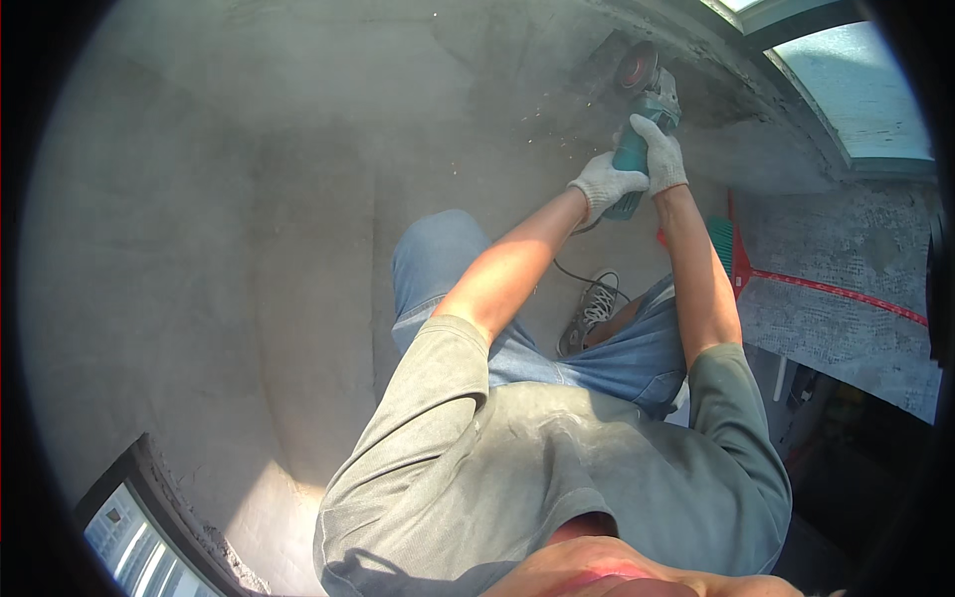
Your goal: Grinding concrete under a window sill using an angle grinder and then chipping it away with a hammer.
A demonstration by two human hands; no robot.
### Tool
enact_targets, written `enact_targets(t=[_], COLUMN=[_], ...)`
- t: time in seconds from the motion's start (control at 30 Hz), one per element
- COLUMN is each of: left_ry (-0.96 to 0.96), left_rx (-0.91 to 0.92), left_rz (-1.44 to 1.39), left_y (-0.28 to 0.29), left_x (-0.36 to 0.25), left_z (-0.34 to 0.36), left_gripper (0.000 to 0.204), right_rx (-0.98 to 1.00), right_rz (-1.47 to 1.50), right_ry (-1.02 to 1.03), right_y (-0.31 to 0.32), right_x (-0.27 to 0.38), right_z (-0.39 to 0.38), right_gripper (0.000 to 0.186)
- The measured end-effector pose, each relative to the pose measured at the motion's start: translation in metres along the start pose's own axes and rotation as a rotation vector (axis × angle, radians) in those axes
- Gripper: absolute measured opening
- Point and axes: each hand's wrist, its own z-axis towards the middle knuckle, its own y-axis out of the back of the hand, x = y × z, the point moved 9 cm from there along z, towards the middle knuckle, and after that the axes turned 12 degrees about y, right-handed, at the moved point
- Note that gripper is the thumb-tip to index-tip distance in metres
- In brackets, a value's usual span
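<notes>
- Grinder (629, 154): it is green-blue and sits between 1 and 2 o'clock from the middle of the view. Its front end points up, close to 12 o'clock.
- The disc (637, 68) is at 1 o'clock, at the front of the grinder, next to a dark patch of wall (600, 62). The air is dusty there, so I can't be sure if they touch.
- The left hand (607, 185), in a white glove, is wrapped around the back part of the grinder.
- The right hand (660, 154), in a white glove too, is wrapped around the grinder a bit nearer the disc.
- Little orange sparks (455, 172) fly out from the disc toward 8 o'clock.
- A thin dark cord (587, 278) curls below the hands, near a grey shoe (594, 310) at 3 o'clock.
- A broom (742, 267), red with green bristles, is at 3 o'clock, by a grey board (846, 298).
- One window (858, 85) is at 2 o'clock, and another window (144, 542) is at 8 o'clock.
</notes>
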Motion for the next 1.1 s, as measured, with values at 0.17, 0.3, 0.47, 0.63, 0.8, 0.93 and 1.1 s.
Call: enact_targets(t=[0.17,0.3,0.47,0.63,0.8,0.93,1.1], left_ry=[0.0,0.009,0.024,0.002,-0.002,0.015,-0.008], left_rx=[0.001,-0.002,-0.03,-0.033,-0.044,-0.076,-0.047], left_rz=[-0.011,-0.02,0.009,0.013,0.015,0.068,0.019], left_y=[-0.0012,-0.0006,0.0016,0.0031,0.0021,0.0049,0.0043], left_x=[0.0005,-0.0006,0.0018,-0.0004,-0.0048,-0.0032,0.0009], left_z=[0.0,-0.0022,0.0005,0.0002,-0.0042,-0.0025,0.0042], left_gripper=[0.047,0.047,0.052,0.053,0.053,0.051,0.051], right_rx=[0.005,0.005,0.008,-0.029,-0.004,0.001,-0.002], right_rz=[-0.025,-0.016,-0.016,-0.027,-0.021,-0.01,-0.005], right_ry=[-0.01,0.005,-0.009,-0.002,0.002,0.009,0.0], right_y=[0.0005,0.0009,0.0022,0.0052,0.0024,0.0015,0.0009], right_x=[-0.0006,-0.0008,-0.0043,-0.0032,-0.0023,-0.0018,-0.0027], right_z=[-0.0006,0.0018,0.0042,0.0041,0.0027,0.0021,0.0026], right_gripper=[0.042,0.039,0.042,0.04,0.039,0.039,0.039])
